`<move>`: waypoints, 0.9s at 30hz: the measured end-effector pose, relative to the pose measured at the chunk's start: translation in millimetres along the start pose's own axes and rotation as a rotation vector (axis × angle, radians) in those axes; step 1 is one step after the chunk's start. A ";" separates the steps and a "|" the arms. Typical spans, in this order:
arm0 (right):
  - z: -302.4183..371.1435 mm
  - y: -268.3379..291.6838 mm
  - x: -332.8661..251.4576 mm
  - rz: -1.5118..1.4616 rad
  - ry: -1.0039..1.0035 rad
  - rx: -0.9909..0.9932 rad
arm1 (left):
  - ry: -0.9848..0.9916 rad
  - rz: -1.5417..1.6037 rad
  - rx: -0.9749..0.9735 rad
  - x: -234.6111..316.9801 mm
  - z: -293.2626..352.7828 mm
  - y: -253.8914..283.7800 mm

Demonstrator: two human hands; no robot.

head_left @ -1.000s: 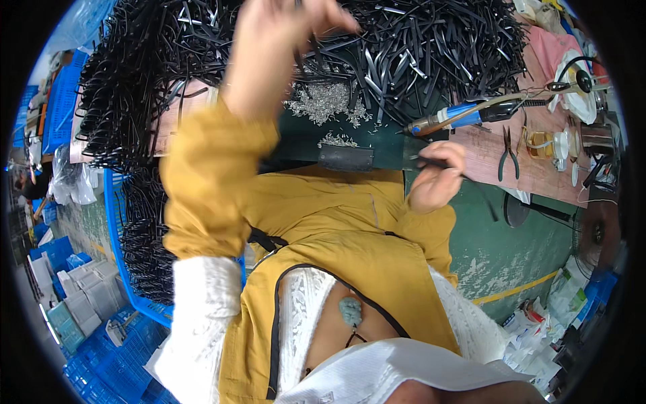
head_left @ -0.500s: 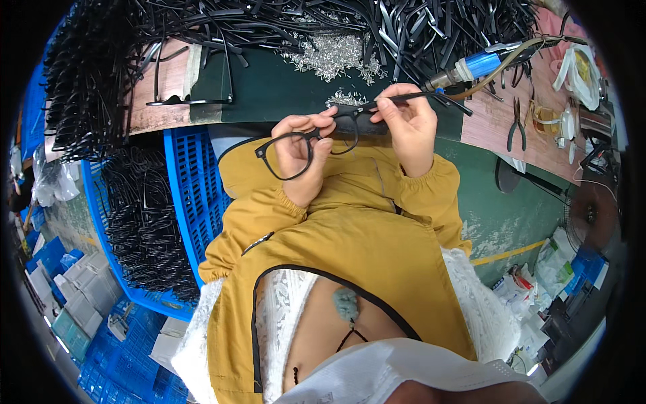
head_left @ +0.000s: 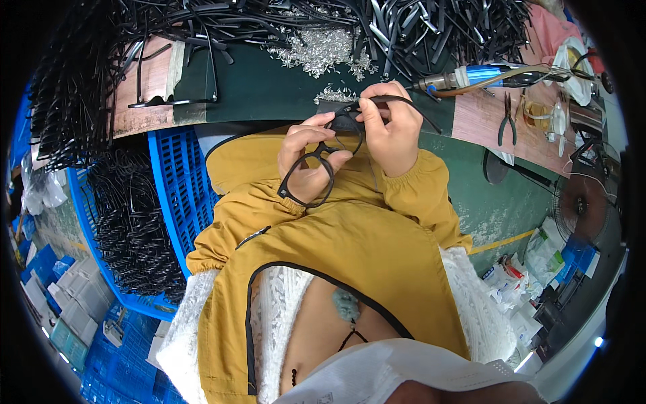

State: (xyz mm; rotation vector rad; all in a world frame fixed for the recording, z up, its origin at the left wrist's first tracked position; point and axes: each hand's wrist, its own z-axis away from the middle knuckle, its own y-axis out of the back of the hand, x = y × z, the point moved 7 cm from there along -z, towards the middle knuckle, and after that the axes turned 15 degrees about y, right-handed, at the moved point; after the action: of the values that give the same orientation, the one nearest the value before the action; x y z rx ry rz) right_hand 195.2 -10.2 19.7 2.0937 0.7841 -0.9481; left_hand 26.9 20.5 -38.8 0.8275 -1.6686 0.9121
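Note:
My left hand [head_left: 306,149] grips the front of a black eyeglass frame [head_left: 283,191], its fingers around the bridge and lens rims. My right hand [head_left: 396,131] pinches a slim black temple arm [head_left: 428,116], with thumb and forefinger near the hinge end. The temple meets the frame's right corner; whether it is fastened there I cannot tell. Just beyond my hands, a small heap of tiny silvery metal pieces [head_left: 336,94] lies at the table edge. A larger heap [head_left: 321,50] of them lies behind.
Loose black temples [head_left: 457,30] pile across the back. Another eyeglass frame [head_left: 171,102] stands at left. A blue powered screwdriver [head_left: 481,74] and pliers [head_left: 507,124] lie at right. Beside my left arm, a blue crate [head_left: 176,202] holds many black frames [head_left: 131,229]. A fan [head_left: 582,205] stands lower right.
The eyeglass frame has tilted, its left lens swinging down and toward me. My right hand has shifted slightly left, and the temple now slants more steeply downward. Both hands keep their hold.

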 end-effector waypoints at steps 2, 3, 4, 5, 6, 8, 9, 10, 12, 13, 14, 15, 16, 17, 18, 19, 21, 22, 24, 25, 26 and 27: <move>-1.9 -0.2 1.7 0.039 0.011 -0.017 | 0.027 0.022 -0.021 -3.1 0.8 -1.8; -1.7 -1.0 4.0 0.045 0.010 -0.027 | 0.036 0.055 -0.022 -3.6 0.6 -0.6; -0.8 -1.7 4.4 0.074 0.037 -0.046 | 0.041 0.084 -0.035 -2.4 1.5 -1.6; 0.7 -1.9 4.7 0.094 0.061 -0.056 | 0.027 0.082 -0.057 0.3 0.8 -2.6; 2.5 -1.4 3.9 0.116 0.090 -0.066 | 0.052 0.097 -0.054 2.1 0.0 -3.0; 10.2 4.2 19.2 -0.176 -0.178 0.016 | 0.056 0.136 -0.055 11.1 -4.2 -2.8; 7.4 5.0 13.7 -0.125 -0.145 -0.078 | 0.109 0.170 -0.042 13.7 -7.1 -1.9; 2.4 2.0 6.8 -0.101 -0.102 -0.198 | 0.163 0.219 -0.005 15.5 -12.4 2.3; -7.4 -5.8 10.8 -0.263 -0.363 -0.375 | 0.304 0.328 0.110 17.2 -22.7 15.7; -29.4 -6.5 2.3 -0.286 -0.263 -0.415 | 0.385 0.434 0.148 17.3 -26.6 22.9; -50.7 -6.4 5.9 -0.232 -0.319 -0.453 | 0.402 0.461 0.150 20.5 -33.6 29.0; -89.9 -10.7 -11.1 -0.017 0.077 -0.407 | 0.465 0.487 0.139 20.9 -38.6 33.3; -122.6 -22.8 -22.8 0.246 0.380 -0.340 | 0.501 0.534 0.119 21.4 -43.9 36.5; -148.1 -45.6 -13.0 0.509 0.381 -0.400 | 0.578 0.496 0.105 19.0 -47.7 39.3; -171.6 -73.3 -4.3 0.734 0.424 -0.461 | 0.630 0.468 0.077 17.1 -51.2 39.9; -204.7 -94.5 -4.0 0.843 0.548 -0.408 | 0.678 0.436 0.059 14.5 -53.1 39.8; -236.7 -126.7 -1.4 0.941 0.706 -0.479 | 0.699 0.376 0.086 11.4 -55.8 40.6; -246.0 -135.6 3.8 0.979 0.661 -0.608 | 0.707 0.353 0.091 10.1 -56.7 39.6; -247.5 -133.0 -3.6 1.093 0.645 -0.805 | 0.699 0.316 0.124 9.9 -57.3 38.9; -239.7 -120.5 -11.2 1.136 0.612 -0.873 | 0.702 0.308 0.130 10.4 -57.9 38.7; -227.3 -104.4 -21.3 1.179 0.575 -0.940 | 0.722 0.293 0.145 10.8 -57.9 39.4; -210.8 -85.8 -26.8 1.202 0.542 -1.034 | 0.747 0.327 0.133 12.0 -58.7 39.4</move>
State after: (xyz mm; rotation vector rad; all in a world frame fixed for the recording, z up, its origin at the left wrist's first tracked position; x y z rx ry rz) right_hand 196.7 198.2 114.8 1.3883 0.0512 0.6046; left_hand 16.1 89.5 -22.6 0.2283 -1.0962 1.3646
